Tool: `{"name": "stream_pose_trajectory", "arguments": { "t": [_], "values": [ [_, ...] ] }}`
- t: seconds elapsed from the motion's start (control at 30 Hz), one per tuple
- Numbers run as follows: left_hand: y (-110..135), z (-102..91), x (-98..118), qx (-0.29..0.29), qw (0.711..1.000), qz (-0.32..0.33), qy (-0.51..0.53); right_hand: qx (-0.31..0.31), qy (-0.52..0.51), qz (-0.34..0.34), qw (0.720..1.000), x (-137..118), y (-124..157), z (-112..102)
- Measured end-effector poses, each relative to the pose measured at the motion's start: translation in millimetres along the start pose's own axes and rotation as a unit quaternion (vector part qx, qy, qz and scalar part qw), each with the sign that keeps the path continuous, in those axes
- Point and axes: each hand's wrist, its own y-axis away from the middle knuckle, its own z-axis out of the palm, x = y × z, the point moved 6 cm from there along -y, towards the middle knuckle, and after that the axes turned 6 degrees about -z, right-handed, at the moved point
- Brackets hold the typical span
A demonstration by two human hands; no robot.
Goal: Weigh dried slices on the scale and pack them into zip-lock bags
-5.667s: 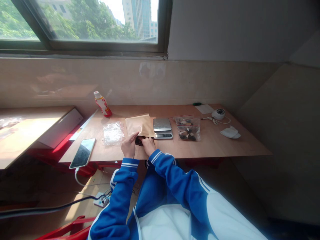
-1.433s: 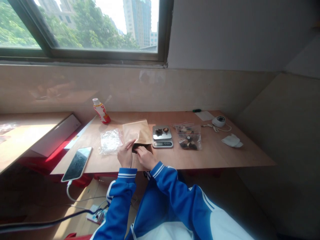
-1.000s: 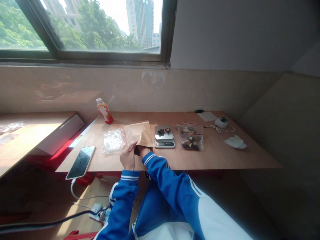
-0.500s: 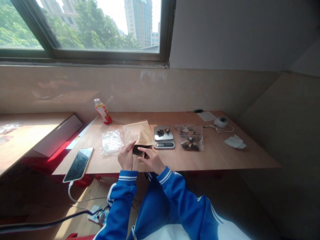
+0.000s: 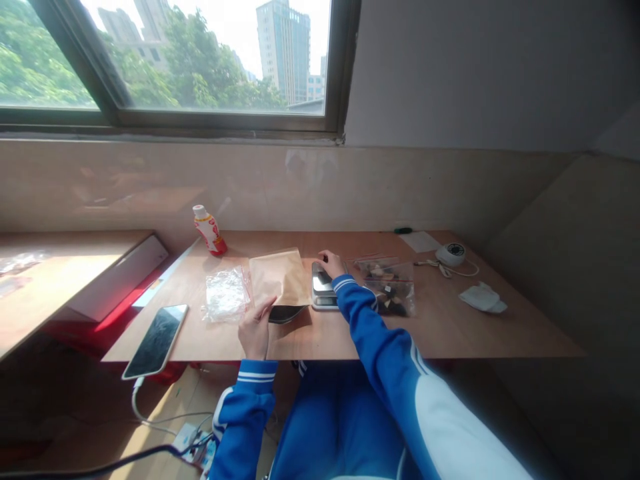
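Note:
My left hand (image 5: 255,328) grips the open mouth of a brown kraft paper bag (image 5: 279,273), which lies on the table with its dark inside showing toward me. Over the small digital kitchen scale (image 5: 324,301) is my right hand (image 5: 332,264), fingers curled down at the plate's far side. Those fingers and the sleeve cover much of the plate, so what they hold is hidden. Right of the scale lie clear zip bags (image 5: 387,293) with dark and pale pieces inside. A clear plastic bag (image 5: 226,295) rests left of the paper bag.
A red and white bottle (image 5: 210,231) stands at the back left. A phone (image 5: 156,340) on a charging cable overlaps the left front edge. Toward the right are a white dome camera (image 5: 450,254) with its cord, a crumpled tissue (image 5: 483,298) and a white paper sheet (image 5: 420,241).
My right hand has left the bag's mouth and moved forward and right onto the scale, where dark pieces were visible. My left hand stays at the bag. The view has shifted slightly.

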Motion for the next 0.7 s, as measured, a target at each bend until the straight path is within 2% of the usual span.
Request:
{"name": "stream_pose_trajectory", "arguments": {
  "t": [0.1,0.17,0.27,0.33,0.4,0.47,0.53,0.6,0.7],
  "values": [
    [-1,-0.5,-2,0.003,1.0,-0.009,-0.004,0.004,0.013,0.003,1.0,2,6,2],
    [-1,-0.6,-2,0.002,1.0,-0.012,-0.003,0.047,0.008,-0.017,0.999,-6,19,-6],
    [-1,-0.5,1,-0.004,1.0,-0.017,0.004,0.156,-0.042,-0.084,0.983,-30,54,-25],
    [-1,-0.3,4,-0.007,1.0,-0.017,0.008,0.173,-0.09,-0.133,0.972,-52,86,-28],
    [0,-0.2,7,-0.009,1.0,-0.014,0.006,0.103,-0.125,-0.182,0.97,-77,118,-17],
    [0,-0.3,9,-0.009,1.0,-0.01,-0.001,-0.021,-0.132,-0.24,0.961,-103,147,8],
    [0,-0.8,11,-0.008,1.0,-0.01,-0.008,-0.106,-0.1,-0.271,0.952,-119,167,36],
    [1,-1.7,12,-0.007,1.0,-0.009,-0.008,-0.132,-0.036,-0.252,0.958,-123,172,62],
    [4,-3.3,11,0.001,1.0,-0.011,-0.004,-0.123,0.052,-0.188,0.973,-117,156,95]
  ]
}}
